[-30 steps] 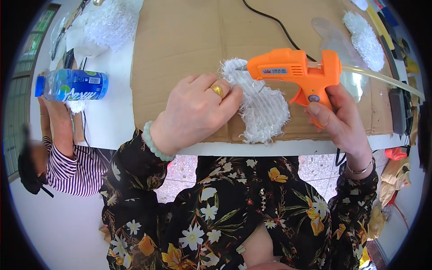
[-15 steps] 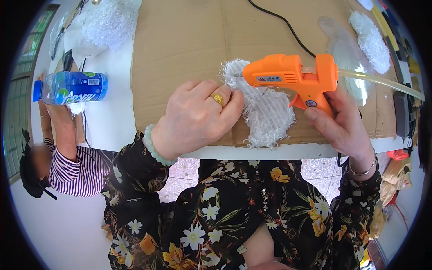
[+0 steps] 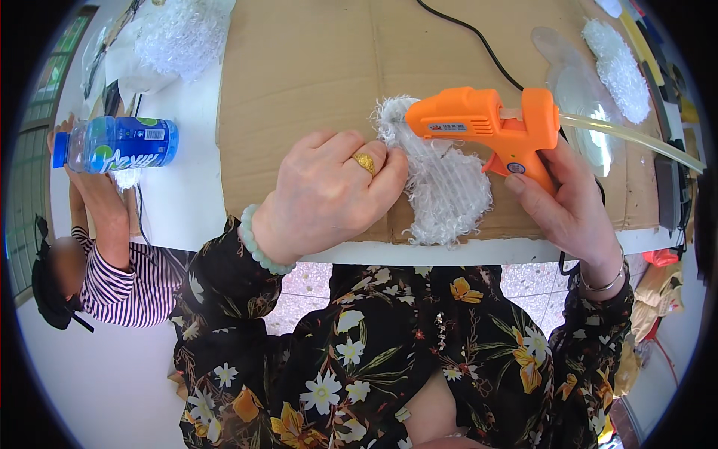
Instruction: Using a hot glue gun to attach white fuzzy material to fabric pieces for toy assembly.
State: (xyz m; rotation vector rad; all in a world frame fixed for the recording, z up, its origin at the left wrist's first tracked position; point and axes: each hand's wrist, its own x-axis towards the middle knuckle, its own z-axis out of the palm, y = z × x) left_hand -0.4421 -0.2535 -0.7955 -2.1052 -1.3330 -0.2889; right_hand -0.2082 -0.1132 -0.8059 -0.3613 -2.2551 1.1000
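In my right hand is an orange hot glue gun, its nozzle pointing left and a long translucent glue stick running out of its back. The nozzle is over the upper end of a fuzzy white shaggy fabric piece, which lies on the cardboard near the front edge. My left hand has its fingers curled and pressed together at the left edge of that fabric, pinching it. The fingertips are hidden under the knuckles.
Brown cardboard covers the table. A blue-labelled bottle lies on its side at the left, near a co-worker in a striped top. More shaggy white pieces lie far left and far right. A black cord crosses the cardboard.
The glue gun has shifted very slightly, its nozzle end a little to the right. The fabric's upper end has moved slightly right and up. My left hand stays almost in place.
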